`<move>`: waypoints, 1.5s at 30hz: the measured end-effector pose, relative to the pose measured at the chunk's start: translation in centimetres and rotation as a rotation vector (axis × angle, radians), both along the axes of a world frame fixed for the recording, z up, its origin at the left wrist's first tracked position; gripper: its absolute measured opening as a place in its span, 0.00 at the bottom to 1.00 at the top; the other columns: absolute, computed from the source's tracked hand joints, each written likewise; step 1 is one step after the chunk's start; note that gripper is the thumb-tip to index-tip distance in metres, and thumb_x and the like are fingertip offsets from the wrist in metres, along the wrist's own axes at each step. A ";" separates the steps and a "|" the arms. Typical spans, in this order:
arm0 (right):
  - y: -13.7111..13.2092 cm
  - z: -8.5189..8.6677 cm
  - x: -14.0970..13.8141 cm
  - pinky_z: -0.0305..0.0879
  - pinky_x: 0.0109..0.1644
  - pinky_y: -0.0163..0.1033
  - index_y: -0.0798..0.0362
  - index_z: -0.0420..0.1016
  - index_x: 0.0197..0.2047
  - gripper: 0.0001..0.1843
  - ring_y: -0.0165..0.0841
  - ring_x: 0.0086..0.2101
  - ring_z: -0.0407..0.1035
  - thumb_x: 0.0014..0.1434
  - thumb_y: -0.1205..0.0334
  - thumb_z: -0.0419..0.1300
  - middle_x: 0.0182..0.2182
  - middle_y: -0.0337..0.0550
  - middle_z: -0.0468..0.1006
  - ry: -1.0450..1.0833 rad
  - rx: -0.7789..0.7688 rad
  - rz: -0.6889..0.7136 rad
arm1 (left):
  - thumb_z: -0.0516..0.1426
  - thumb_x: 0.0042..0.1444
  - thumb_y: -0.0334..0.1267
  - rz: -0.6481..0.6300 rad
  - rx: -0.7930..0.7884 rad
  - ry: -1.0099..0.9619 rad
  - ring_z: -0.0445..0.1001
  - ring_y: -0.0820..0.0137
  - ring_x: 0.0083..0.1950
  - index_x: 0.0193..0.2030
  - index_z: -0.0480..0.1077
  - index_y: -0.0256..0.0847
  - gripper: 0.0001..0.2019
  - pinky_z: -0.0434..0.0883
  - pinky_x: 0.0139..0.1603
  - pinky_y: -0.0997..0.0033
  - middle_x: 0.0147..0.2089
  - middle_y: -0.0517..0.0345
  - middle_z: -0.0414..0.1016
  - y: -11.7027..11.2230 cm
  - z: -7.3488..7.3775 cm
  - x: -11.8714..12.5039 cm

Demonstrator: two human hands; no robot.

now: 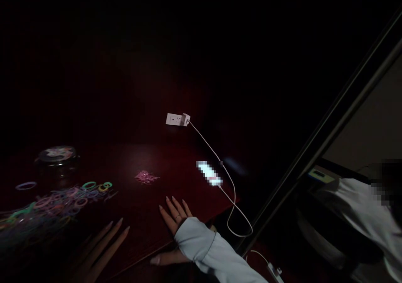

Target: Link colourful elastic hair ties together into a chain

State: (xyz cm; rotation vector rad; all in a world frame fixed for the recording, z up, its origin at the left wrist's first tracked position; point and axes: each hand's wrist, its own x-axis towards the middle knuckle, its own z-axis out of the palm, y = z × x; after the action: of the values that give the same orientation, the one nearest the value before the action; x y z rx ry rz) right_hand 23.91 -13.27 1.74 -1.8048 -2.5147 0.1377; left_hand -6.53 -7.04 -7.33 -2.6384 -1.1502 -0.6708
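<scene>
My left hand reaches in at the lower left with its fingers stretched out and nothing in them. Close to it lies a wide, loose heap of colourful elastic hair ties, partly blurred and dim. My right hand, wearing a ring and a light sleeve, rests near the table's front edge, fingers spread and holding nothing. Beyond it sits a small pile of pink elastic bands. A round clear jar with a patterned lid stands behind the heap.
A lit phone lies toward the table's right side, its white cable running to a wall socket and hanging over the edge. A power strip is on the floor. Another person in white is at far right.
</scene>
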 end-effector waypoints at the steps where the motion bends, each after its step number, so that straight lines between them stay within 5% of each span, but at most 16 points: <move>1: -0.2 0.3 0.0 0.49 0.85 0.60 0.44 0.42 0.87 0.47 0.47 0.82 0.45 0.76 0.43 0.59 0.84 0.54 0.43 0.036 -0.008 0.025 | 0.51 0.67 0.31 -0.008 0.013 0.009 0.79 0.57 0.71 0.67 0.82 0.57 0.29 0.74 0.71 0.57 0.71 0.57 0.80 0.0 0.4 -0.2; 6: 0.3 1.1 -0.3 0.44 0.86 0.60 0.40 0.51 0.86 0.41 0.44 0.82 0.43 0.77 0.41 0.57 0.84 0.46 0.45 0.102 -0.021 -0.103 | 0.58 0.64 0.47 -0.129 0.005 -0.023 0.67 0.50 0.80 0.79 0.69 0.44 0.36 0.68 0.78 0.49 0.81 0.47 0.66 -1.8 3.4 -1.3; 10: 1.6 1.3 -0.6 0.44 0.86 0.61 0.37 0.53 0.85 0.40 0.45 0.82 0.43 0.76 0.42 0.58 0.84 0.44 0.46 0.093 -0.088 -0.110 | 0.55 0.68 0.53 -0.165 -0.119 -0.027 0.66 0.53 0.81 0.78 0.69 0.50 0.33 0.63 0.81 0.44 0.80 0.53 0.69 -3.9 6.3 -2.7; 15: 1.7 3.6 -1.2 0.45 0.85 0.61 0.43 0.57 0.84 0.38 0.46 0.82 0.46 0.77 0.42 0.55 0.84 0.50 0.50 0.118 -0.123 -0.106 | 0.54 0.71 0.51 0.091 -0.192 0.017 0.62 0.46 0.82 0.75 0.74 0.52 0.28 0.62 0.80 0.39 0.82 0.51 0.65 -3.6 10.8 -6.4; 18: 1.6 4.9 -1.5 0.49 0.84 0.61 0.42 0.58 0.84 0.39 0.48 0.81 0.49 0.76 0.41 0.57 0.83 0.50 0.52 0.106 -0.129 -0.092 | 0.52 0.73 0.53 0.293 -0.176 -0.020 0.60 0.46 0.83 0.77 0.71 0.51 0.29 0.59 0.81 0.39 0.83 0.50 0.63 -2.4 12.3 -8.1; 22: 1.8 5.0 -1.7 0.61 0.79 0.60 0.40 0.66 0.80 0.36 0.52 0.78 0.58 0.74 0.43 0.61 0.81 0.51 0.60 0.097 -0.064 -0.087 | 0.51 0.74 0.56 0.496 -0.155 -0.132 0.52 0.41 0.85 0.80 0.64 0.44 0.34 0.57 0.82 0.35 0.85 0.42 0.56 -1.5 11.1 -8.6; 29: 0.4 3.1 -2.3 0.60 0.79 0.61 0.40 0.65 0.80 0.33 0.50 0.77 0.60 0.76 0.48 0.59 0.80 0.52 0.62 0.073 0.119 -0.110 | 0.54 0.67 0.68 0.644 -0.220 -0.227 0.47 0.26 0.85 0.84 0.54 0.35 0.50 0.56 0.81 0.29 0.87 0.27 0.45 -0.2 8.6 -8.4; 36: -0.1 5.5 -6.3 0.69 0.70 0.57 0.50 0.69 0.78 0.31 0.52 0.69 0.69 0.78 0.48 0.54 0.72 0.61 0.72 -0.019 0.152 -0.241 | 0.60 0.60 0.68 0.607 -0.266 -0.191 0.57 0.30 0.83 0.83 0.57 0.38 0.51 0.63 0.79 0.36 0.86 0.31 0.51 3.0 8.1 -8.2; 41: 2.4 8.4 -9.5 0.73 0.60 0.48 0.52 0.81 0.65 0.24 0.50 0.62 0.75 0.76 0.49 0.57 0.64 0.58 0.81 -0.038 0.096 -0.149 | 0.58 0.62 0.64 0.557 -0.275 -0.133 0.59 0.37 0.83 0.82 0.58 0.34 0.49 0.61 0.81 0.45 0.86 0.29 0.51 3.8 8.7 -7.0; 45: 5.9 8.3 -11.4 0.72 0.59 0.43 0.51 0.83 0.62 0.20 0.43 0.58 0.78 0.75 0.53 0.59 0.58 0.53 0.85 0.073 0.157 -0.055 | 0.58 0.61 0.66 0.497 -0.359 -0.076 0.57 0.40 0.84 0.82 0.61 0.40 0.48 0.60 0.81 0.44 0.87 0.36 0.51 4.1 9.9 -7.7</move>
State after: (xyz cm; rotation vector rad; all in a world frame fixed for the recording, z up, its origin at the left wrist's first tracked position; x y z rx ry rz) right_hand 12.55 -7.41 10.04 -1.7729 -2.3527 0.0038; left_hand -14.26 -2.92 2.60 -2.4312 -2.0147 -0.5023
